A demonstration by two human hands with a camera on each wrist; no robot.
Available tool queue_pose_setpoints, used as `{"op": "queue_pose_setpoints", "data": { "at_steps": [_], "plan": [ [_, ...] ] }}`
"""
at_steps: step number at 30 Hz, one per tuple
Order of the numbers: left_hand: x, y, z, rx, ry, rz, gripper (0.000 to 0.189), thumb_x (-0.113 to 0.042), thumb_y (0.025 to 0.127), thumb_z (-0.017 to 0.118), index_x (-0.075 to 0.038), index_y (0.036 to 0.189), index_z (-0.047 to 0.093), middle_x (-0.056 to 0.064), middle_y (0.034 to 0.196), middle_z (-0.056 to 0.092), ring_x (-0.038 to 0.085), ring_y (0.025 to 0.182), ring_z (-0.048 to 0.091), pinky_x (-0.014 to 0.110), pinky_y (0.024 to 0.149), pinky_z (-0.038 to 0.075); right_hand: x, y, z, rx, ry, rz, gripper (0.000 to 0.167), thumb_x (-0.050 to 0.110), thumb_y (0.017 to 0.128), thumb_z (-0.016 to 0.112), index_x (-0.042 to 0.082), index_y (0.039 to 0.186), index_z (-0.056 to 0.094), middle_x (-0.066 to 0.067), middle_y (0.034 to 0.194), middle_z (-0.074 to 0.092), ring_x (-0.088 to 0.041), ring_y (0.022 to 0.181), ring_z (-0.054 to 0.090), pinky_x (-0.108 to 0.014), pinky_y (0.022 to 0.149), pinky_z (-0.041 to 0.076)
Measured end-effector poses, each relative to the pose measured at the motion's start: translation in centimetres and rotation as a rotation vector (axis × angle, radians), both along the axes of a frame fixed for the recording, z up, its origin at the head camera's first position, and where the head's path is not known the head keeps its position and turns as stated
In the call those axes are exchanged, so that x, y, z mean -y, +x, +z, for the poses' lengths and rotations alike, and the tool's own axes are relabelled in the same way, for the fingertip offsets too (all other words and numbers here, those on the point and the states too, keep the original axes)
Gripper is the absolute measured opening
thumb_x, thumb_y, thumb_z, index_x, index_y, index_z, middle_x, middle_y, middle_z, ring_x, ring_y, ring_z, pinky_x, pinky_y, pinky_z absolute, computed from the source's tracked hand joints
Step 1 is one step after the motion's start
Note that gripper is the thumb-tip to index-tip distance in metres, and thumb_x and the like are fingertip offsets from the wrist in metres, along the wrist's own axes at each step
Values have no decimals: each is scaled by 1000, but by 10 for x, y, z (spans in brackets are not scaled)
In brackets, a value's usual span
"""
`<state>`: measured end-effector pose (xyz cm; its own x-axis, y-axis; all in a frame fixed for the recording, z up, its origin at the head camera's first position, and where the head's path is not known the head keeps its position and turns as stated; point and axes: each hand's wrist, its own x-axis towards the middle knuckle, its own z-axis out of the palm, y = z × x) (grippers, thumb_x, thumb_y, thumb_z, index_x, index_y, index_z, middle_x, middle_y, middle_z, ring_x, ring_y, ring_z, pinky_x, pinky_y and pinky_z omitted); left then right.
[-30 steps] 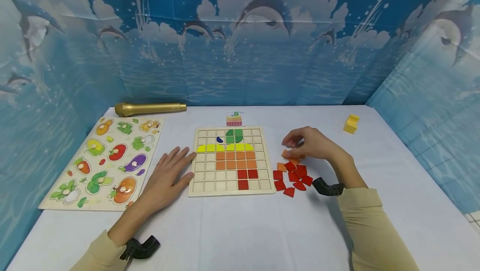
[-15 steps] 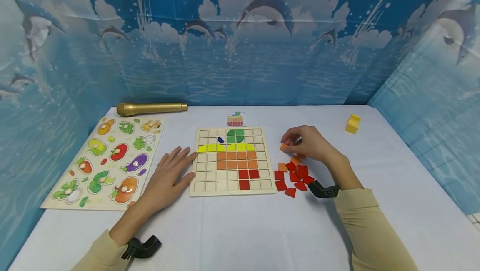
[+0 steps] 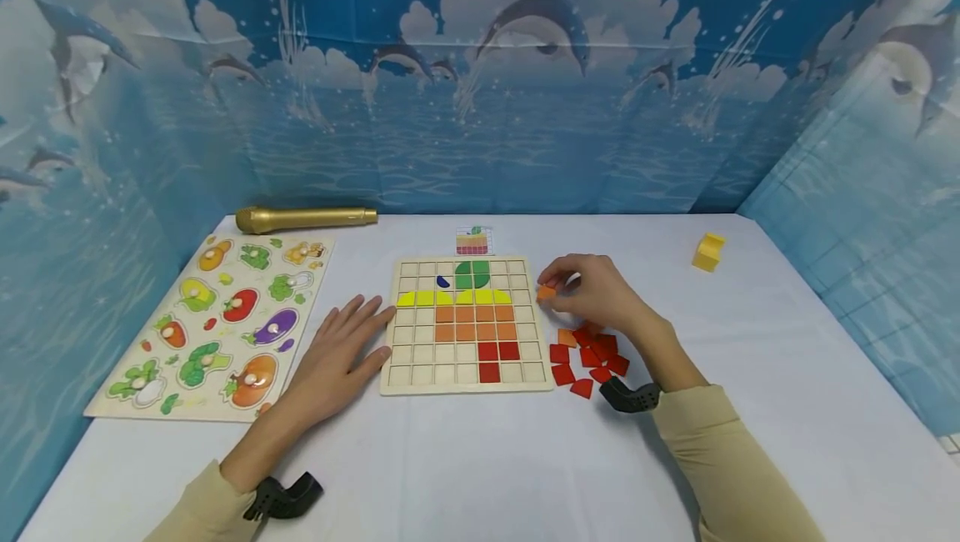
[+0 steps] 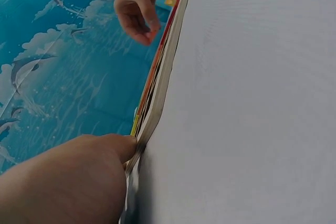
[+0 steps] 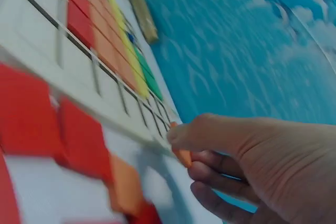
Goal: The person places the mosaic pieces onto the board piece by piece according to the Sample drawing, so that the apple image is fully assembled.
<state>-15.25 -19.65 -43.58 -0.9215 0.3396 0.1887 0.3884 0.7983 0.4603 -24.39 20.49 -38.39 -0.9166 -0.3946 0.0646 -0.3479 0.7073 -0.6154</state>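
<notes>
My right hand (image 3: 588, 292) pinches an orange square tile (image 3: 547, 293) between thumb and fingers, just off the right edge of the wooden grid board (image 3: 408, 375). In the right wrist view the same tile (image 5: 181, 153) shows under the thumb. My left hand (image 3: 330, 363) lies with fingers spread, its fingertips touching the board's left edge; the left wrist view shows the thumb (image 4: 118, 145) against that edge. Green, blue, yellow, orange and red pieces sit in the board's cells. Red tiles (image 3: 590, 356) and an orange tile (image 3: 567, 338) lie loose right of the board.
A small picture card (image 3: 473, 240) lies behind the board. To the left is a vegetable puzzle board (image 3: 217, 350), with a gold microphone (image 3: 307, 219) behind it. A yellow block (image 3: 708, 252) stands at the back right. A dolphin-print curtain (image 3: 480, 142) surrounds the table.
My right hand has lifted an orange tile from the loose pile and carried it left toward the board. The left hand has stayed by the board's left edge.
</notes>
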Motion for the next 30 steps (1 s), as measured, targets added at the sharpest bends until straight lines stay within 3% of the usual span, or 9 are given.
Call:
{"op": "queue_pose_setpoints", "data": {
  "at_steps": [9,18,30],
  "plan": [
    [6,1,-6,-6,6,6,60,-32,104,64,-17,160,48,12,170,37,39,162,21,63,130,12,64,1,-1,12,-77,130,24,15,87,86,9,108,79,-3,102,74,-22,94,66,-39,88,62],
    [3,1,-5,-16,9,2,59,-33,105,63,-19,160,47,11,171,37,38,162,21,63,131,12,130,5,-5,-61,-31,227,22,15,89,86,9,108,77,-2,102,76,-16,92,68,-28,85,59],
    [-1,0,1,-40,-1,-12,58,-32,106,62,-16,159,48,13,169,38,40,161,23,63,130,14,156,16,-22,-163,-89,226,15,17,92,84,13,106,80,3,99,76,-13,88,63,-25,79,56]
  ]
}}
